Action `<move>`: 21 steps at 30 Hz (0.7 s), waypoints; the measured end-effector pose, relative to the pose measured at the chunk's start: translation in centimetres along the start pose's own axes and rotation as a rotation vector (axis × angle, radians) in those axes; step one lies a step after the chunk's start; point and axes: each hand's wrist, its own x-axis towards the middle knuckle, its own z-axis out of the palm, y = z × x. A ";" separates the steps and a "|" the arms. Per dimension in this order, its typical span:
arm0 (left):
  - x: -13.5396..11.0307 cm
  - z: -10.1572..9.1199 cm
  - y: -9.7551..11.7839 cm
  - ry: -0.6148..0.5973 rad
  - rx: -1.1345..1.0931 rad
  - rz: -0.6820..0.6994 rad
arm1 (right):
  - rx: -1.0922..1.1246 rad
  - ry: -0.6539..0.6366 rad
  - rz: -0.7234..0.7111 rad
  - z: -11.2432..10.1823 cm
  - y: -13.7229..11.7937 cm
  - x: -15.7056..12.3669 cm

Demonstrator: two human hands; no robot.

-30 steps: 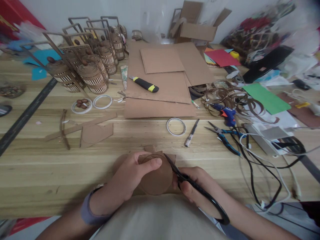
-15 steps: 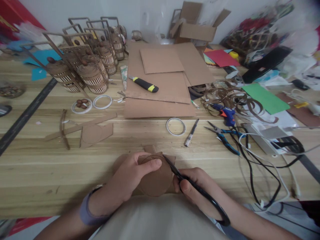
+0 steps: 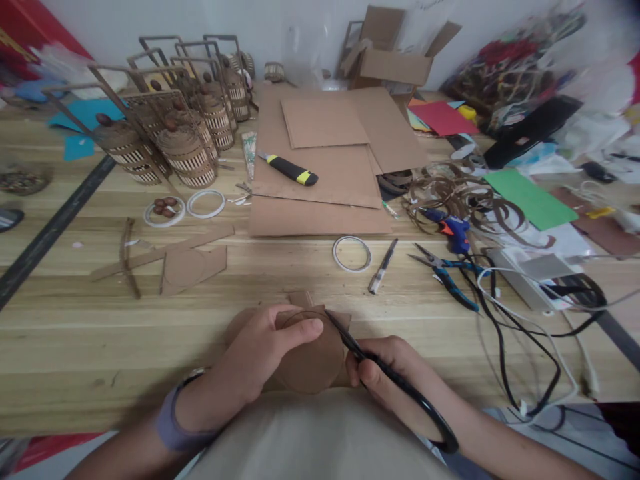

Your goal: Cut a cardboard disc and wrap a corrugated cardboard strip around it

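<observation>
1. At the left on the tabletop (image 3: pixel 60 360) lies a flat cardboard offcut (image 3: pixel 185 270) marked with a circle; it looks light and stiff, and is probably best lifted by an edge.
2. The left hand (image 3: pixel 265 350) pinches the cardboard disc (image 3: pixel 315 360), thumb flat on its upper face; the fingers underneath are hidden.
3. The disc is close against the person's front, at the table's near edge, with corners of waste jutting past its drawn outline at the top. It should handle as light, fairly stiff and not slippery, though hard squeezing could crease it. A broad thumb-and-finger hold on the left, away from the blades, seems right.
4. The black-handled scissors (image 3: pixel 403 383) meet its upper right edge; they are likely the heavier, more rigid thing, best taken by the loops.
5. The right hand (image 3: pixel 387 363) is closed around those handles; how far the blades are parted I cannot tell.
</observation>
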 end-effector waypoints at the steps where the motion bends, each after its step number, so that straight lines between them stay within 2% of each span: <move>1: 0.0 0.0 0.1 0.026 -0.016 -0.017 | -0.004 -0.002 0.004 0.0 0.0 0.0; 3: 0.0 0.1 0.2 0.045 -0.042 -0.035 | 0.000 -0.008 0.014 0.0 -0.1 0.0; 12: 0.1 0.1 0.6 -0.042 -0.102 0.015 | 0.008 0.027 -0.006 0.2 0.1 0.2; 21: 0.2 -0.2 0.6 -0.074 -0.149 0.036 | -0.015 0.055 -0.025 0.5 0.2 0.6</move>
